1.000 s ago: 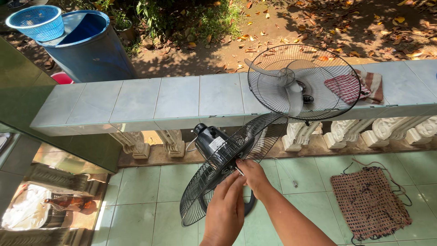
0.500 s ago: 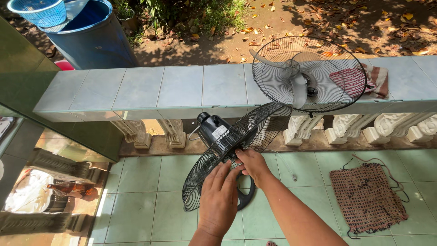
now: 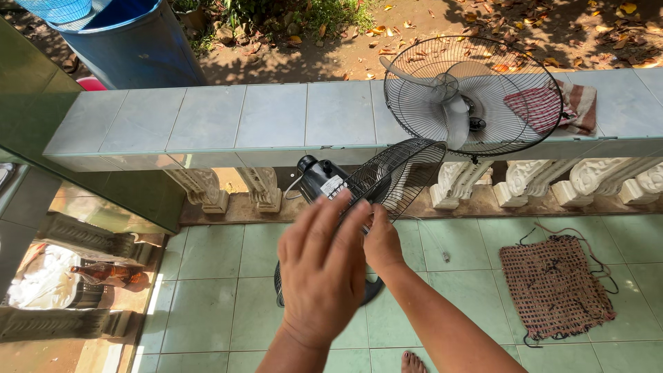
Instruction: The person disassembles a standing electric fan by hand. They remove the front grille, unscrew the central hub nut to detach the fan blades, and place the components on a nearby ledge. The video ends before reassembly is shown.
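A black fan stands on the green tiled floor, its motor housing [image 3: 319, 178] pointing toward the low wall. A black wire rear grille [image 3: 400, 169] is mounted on its front and tilted. My right hand [image 3: 382, 242] is at the grille's centre, fingers pinched on the hub. Closer to the camera, my left hand [image 3: 321, 269] hovers with fingers spread, holding nothing and hiding the lower grille. The fan's dark base [image 3: 373, 289] shows beneath my hands.
On the tiled ledge [image 3: 269, 114] lies a second wire grille [image 3: 497, 135] with a grey fan blade [image 3: 452, 114] and a striped cloth [image 3: 556, 103]. A blue barrel [image 3: 131, 41] stands outside. A woven mat [image 3: 556, 287] lies right; a brown bottle [image 3: 103, 274] sits lower left.
My left hand has lifted off the grille toward the camera and spread its fingers. The view has shifted down slightly. My right hand stays at the grille's centre.
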